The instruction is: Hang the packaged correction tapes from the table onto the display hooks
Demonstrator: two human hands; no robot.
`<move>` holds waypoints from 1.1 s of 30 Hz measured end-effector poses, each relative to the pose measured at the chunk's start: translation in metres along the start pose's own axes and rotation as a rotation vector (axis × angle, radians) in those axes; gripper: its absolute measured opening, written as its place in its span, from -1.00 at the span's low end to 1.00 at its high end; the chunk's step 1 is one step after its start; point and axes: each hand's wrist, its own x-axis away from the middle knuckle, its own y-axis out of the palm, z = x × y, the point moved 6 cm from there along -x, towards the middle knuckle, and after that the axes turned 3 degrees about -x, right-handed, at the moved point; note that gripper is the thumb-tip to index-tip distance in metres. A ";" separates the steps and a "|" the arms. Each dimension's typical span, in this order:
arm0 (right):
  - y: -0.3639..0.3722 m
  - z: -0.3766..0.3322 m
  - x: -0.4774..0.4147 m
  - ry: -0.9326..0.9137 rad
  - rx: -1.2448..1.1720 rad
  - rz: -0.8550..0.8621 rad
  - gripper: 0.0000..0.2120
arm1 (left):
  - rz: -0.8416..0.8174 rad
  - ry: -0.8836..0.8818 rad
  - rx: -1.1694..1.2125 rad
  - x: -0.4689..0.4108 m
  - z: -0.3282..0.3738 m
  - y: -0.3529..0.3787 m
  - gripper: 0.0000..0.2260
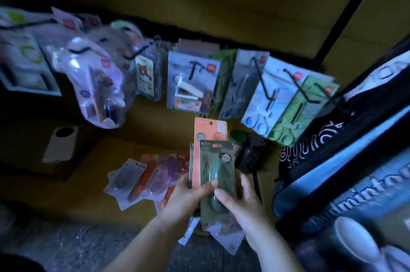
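Two bare forearms at the bottom edge, hands meeting on a small stack of carded packs. The left hand (186,198) has its fingers curled behind the stack's left edge and its thumb laid across the front, clamped on the stack. The right hand (243,199) has its thumb pressed on the clear bubble of the green correction tape pack (216,167) and its other fingers wrapped behind the right edge, pinching it. Green pack frontmost, upright. An orange pack (209,133) stands behind it, its top poking above both sets of fingertips. Left of the left fingers, a fan of loose packs (137,179) lies overlapping on the brown table (88,187). More packs lie under the wrists. Just beyond the right fingertips are a green-lidded jar (238,136) and a dark bottle (250,156), side by side. Well above the fingers, a row of black hooks (265,85) carries hanging packs (193,94), blurred at the far left. Right of the right fingers, a blue and black bag (332,183) with white lettering.
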 end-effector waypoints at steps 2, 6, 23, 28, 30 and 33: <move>-0.004 -0.021 0.029 -0.092 0.000 0.001 -0.63 | -0.049 0.064 0.001 0.027 0.016 0.014 -0.43; -0.010 -0.063 0.071 -0.234 0.010 0.029 -0.48 | -0.047 0.167 -0.037 0.066 0.050 0.037 -0.35; -0.043 -0.185 0.160 -0.527 -0.197 0.048 -0.53 | -0.073 0.419 -0.076 0.153 0.165 0.105 -0.58; -0.052 -0.196 0.154 -0.552 -0.217 0.104 -0.60 | -0.010 0.465 -0.038 0.150 0.182 0.105 -0.68; -0.059 -0.202 0.150 -0.564 -0.280 0.147 -0.68 | 0.005 0.460 -0.047 0.145 0.192 0.108 -0.80; -0.069 -0.224 0.149 -0.594 -0.279 0.172 -0.71 | -0.047 0.465 -0.041 0.143 0.215 0.120 -0.83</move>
